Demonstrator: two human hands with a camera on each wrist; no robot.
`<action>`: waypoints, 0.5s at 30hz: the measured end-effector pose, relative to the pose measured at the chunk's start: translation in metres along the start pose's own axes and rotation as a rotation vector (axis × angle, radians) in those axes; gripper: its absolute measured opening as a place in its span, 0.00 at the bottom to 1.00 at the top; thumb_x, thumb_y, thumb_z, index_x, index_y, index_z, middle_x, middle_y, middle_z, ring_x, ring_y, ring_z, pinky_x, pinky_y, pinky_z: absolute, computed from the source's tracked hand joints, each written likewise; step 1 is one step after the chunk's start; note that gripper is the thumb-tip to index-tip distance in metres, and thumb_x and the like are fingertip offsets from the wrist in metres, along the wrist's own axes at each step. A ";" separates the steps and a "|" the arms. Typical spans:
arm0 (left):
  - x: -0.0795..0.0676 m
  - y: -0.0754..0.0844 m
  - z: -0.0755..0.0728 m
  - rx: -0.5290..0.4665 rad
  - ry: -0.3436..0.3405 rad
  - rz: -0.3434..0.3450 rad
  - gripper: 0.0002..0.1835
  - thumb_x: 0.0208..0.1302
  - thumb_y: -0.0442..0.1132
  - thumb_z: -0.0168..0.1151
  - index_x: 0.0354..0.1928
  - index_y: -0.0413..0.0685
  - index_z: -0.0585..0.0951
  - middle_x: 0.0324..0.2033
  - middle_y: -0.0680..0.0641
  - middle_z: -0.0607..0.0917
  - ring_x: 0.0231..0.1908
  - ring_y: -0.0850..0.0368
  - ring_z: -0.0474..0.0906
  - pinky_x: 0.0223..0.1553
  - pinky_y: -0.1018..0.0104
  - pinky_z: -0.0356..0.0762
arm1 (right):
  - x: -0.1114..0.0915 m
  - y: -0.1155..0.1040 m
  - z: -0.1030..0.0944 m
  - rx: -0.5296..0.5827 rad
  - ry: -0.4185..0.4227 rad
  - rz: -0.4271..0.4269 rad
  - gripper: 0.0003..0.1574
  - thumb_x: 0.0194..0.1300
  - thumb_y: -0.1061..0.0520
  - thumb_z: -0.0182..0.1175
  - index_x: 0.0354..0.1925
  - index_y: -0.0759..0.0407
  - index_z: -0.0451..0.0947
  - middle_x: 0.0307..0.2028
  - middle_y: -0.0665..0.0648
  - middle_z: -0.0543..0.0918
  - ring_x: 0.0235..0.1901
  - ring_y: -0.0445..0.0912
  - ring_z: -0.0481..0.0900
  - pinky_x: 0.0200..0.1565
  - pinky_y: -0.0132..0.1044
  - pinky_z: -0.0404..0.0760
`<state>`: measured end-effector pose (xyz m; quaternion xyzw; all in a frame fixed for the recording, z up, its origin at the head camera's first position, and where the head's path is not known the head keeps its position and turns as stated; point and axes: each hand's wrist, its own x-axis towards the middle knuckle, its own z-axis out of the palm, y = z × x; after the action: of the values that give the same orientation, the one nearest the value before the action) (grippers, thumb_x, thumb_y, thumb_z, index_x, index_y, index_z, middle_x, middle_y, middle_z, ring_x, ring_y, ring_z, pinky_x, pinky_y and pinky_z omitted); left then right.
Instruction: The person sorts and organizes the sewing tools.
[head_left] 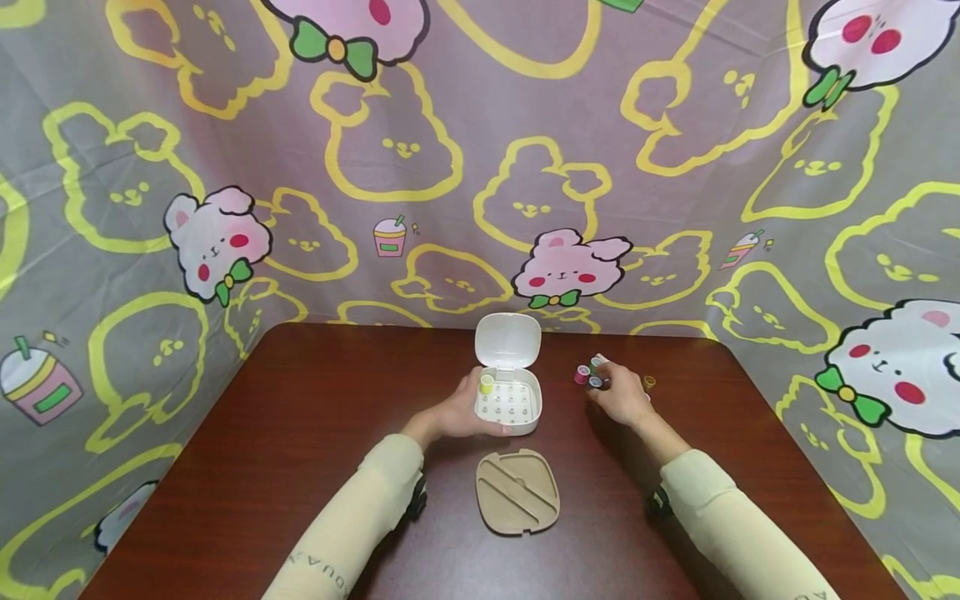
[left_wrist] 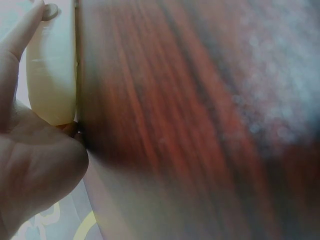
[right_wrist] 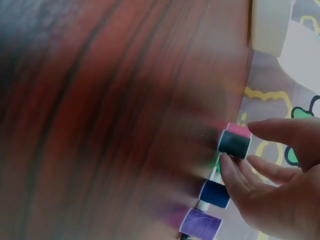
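My left hand (head_left: 459,410) grips a white sewing box (head_left: 529,427) by its left side, the thumb along the front; its lid (head_left: 507,340) stands raised. Inside, a yellow thread spool (head_left: 487,384) sits at the back left corner among rows of small pegs. To the right of the box, my right hand (head_left: 624,397) pinches a dark green thread spool (right_wrist: 234,145), fingertips at its edges. Around it are a pink spool (head_left: 582,375), a green spool (head_left: 597,365), a blue spool (right_wrist: 215,194) and a purple spool (right_wrist: 201,224).
A beige tray-like panel (head_left: 517,493) with diagonal ridges lies on the brown table (head_left: 337,375) in front of the box. A golden spool (head_left: 648,382) stands beyond the right hand. Patterned cloth (head_left: 420,167) hangs behind and along both sides of the table.
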<state>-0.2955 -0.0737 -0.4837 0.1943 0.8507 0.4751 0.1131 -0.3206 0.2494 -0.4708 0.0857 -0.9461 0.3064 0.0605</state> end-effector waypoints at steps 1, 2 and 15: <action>0.000 0.000 0.000 -0.001 0.003 0.002 0.60 0.43 0.48 0.85 0.72 0.41 0.55 0.60 0.37 0.66 0.60 0.45 0.63 0.62 0.52 0.63 | 0.000 0.000 0.000 0.000 0.000 0.004 0.25 0.58 0.62 0.69 0.53 0.75 0.79 0.44 0.70 0.86 0.43 0.61 0.82 0.50 0.57 0.77; 0.000 0.001 0.000 -0.004 0.004 0.003 0.60 0.43 0.48 0.85 0.72 0.41 0.55 0.60 0.36 0.66 0.60 0.45 0.63 0.62 0.52 0.63 | 0.000 0.000 0.001 0.002 0.001 0.007 0.25 0.58 0.62 0.69 0.52 0.75 0.79 0.43 0.70 0.86 0.43 0.61 0.82 0.49 0.57 0.77; 0.000 0.000 0.000 0.004 -0.004 -0.005 0.60 0.43 0.48 0.85 0.72 0.42 0.54 0.61 0.36 0.66 0.60 0.45 0.63 0.62 0.53 0.63 | 0.002 -0.002 0.004 0.065 -0.010 0.051 0.19 0.58 0.62 0.70 0.47 0.71 0.82 0.40 0.66 0.88 0.44 0.59 0.84 0.49 0.54 0.78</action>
<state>-0.2953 -0.0738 -0.4836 0.1935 0.8518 0.4728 0.1157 -0.3221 0.2448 -0.4727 0.0648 -0.9378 0.3380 0.0453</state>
